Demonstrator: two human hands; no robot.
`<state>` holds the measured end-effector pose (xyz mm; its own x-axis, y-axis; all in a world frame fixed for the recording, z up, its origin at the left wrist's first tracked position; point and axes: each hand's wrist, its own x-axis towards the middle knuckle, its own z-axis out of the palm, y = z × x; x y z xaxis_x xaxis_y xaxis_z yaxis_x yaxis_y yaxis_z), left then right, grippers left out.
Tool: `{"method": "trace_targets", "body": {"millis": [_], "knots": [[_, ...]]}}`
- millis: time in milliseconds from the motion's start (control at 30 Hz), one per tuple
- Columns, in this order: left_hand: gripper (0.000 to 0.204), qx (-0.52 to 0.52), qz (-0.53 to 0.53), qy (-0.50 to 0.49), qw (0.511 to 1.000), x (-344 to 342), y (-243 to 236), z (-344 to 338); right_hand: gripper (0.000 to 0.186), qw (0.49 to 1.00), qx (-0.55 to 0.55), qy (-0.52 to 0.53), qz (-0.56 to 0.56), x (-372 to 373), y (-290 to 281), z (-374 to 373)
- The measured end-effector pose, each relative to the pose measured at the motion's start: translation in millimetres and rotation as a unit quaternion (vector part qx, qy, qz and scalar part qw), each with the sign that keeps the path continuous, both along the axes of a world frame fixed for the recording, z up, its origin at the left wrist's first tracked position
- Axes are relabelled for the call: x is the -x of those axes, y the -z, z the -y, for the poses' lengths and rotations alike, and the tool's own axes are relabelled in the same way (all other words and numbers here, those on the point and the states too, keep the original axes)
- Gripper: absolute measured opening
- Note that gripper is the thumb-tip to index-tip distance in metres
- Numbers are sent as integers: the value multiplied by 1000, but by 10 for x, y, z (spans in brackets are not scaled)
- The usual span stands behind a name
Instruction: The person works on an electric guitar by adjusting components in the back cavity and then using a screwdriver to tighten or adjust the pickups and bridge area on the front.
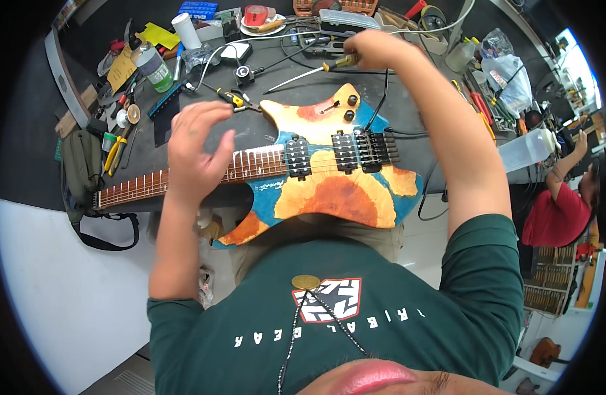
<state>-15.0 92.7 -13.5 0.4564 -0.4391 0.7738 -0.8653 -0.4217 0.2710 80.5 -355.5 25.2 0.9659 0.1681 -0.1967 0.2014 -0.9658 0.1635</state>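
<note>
Right hand fingers grip screwdriver by its handle, blade pointing left of them, while left hand fingers, spread and empty, are over guitar neck, body to their right, pliers just beyond.

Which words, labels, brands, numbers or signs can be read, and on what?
Green shirt: white lettering, upside down, near a star emblem; wording not copied.
Guitar: pale script, too small to read.
Blue item: white lettering, not copied.
Green-labelled bottle: print, too small.
Tan paper: writing, too blurred.
</note>
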Motion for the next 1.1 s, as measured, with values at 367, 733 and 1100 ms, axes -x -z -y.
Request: {"method": "trace_targets", "body": {"millis": [367, 733, 1100], "knots": [[37, -30, -183, 164, 969, -414, -259, 958, 34, 902, -289, -164, 275, 1240, -1808, -1001], [15, -37, -352, 253, 901, -203, 46, 923, 74, 970, -120, -51, 206, 1557, -1921, -1901], [7, -18, -327, 226, 918, -199, 277, 936, 77, 969, -74, -98, 213, 1460, -1756, -1715]]}}
